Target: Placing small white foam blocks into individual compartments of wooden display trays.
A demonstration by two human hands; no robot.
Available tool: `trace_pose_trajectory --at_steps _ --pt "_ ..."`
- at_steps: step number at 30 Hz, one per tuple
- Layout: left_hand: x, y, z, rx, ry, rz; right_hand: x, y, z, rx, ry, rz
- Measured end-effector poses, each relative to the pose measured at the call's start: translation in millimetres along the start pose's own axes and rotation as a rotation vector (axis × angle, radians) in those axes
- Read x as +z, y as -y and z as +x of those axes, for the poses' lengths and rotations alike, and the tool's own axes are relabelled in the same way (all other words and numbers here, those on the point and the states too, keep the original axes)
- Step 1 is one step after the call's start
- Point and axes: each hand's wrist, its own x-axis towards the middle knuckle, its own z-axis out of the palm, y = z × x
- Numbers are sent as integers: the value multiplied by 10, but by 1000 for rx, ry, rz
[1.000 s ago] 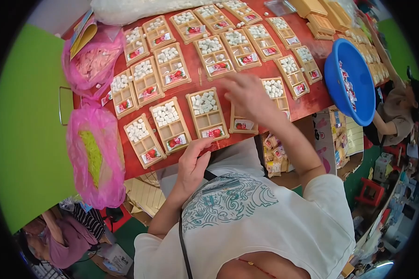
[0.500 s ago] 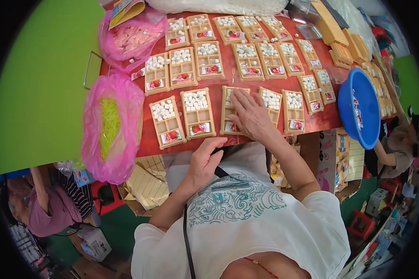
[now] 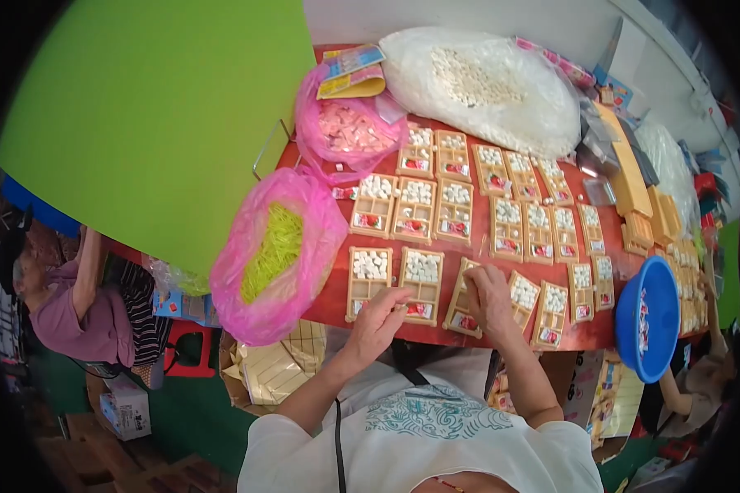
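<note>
My left hand [image 3: 376,323] is at the table's front edge, fingers loosely extended over the lower corner of a tan compartment tray [image 3: 437,287]. White cubes [image 3: 422,264] fill that tray's upper section, and a small red-and-white packet [image 3: 419,310] lies in its lowest part. My right hand [image 3: 491,298] reaches over the tilted tray [image 3: 453,309] to the right. Its fingers are curled together over the upper section; whatever is between them is hidden. A red-and-white packet [image 3: 465,322] shows in that tray's lower part.
More filled trays stand in rows on the red table [image 3: 325,306]. At left are pink bags of yellow-green strips [image 3: 273,246] and pale pink pieces [image 3: 355,127]. A large clear bag [image 3: 543,107] lies behind; a blue basin [image 3: 670,308] with packets is at right. A person [image 3: 86,296] sits at far left.
The view has tilted up, showing more of the table's back. My left hand has moved onto the neighbouring tray's corner. My right hand's fingers, earlier spread over its tray, are now curled.
</note>
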Motion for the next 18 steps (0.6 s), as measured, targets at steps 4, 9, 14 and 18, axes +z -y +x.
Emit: trace_pose_trajectory --at_steps 4,9,14,18 --pt "-31 -62 184 -74 -5 -72 78 98 48 -51 72 171" --pt "141 -21 171 55 43 26 140 524 101 -148 125 486" --pt "415 9 203 -99 129 -206 -213 -99 93 -103 -37 262" --pt "566 -11 266 -207 212 -198 -729 -749 152 97 -108 -27"
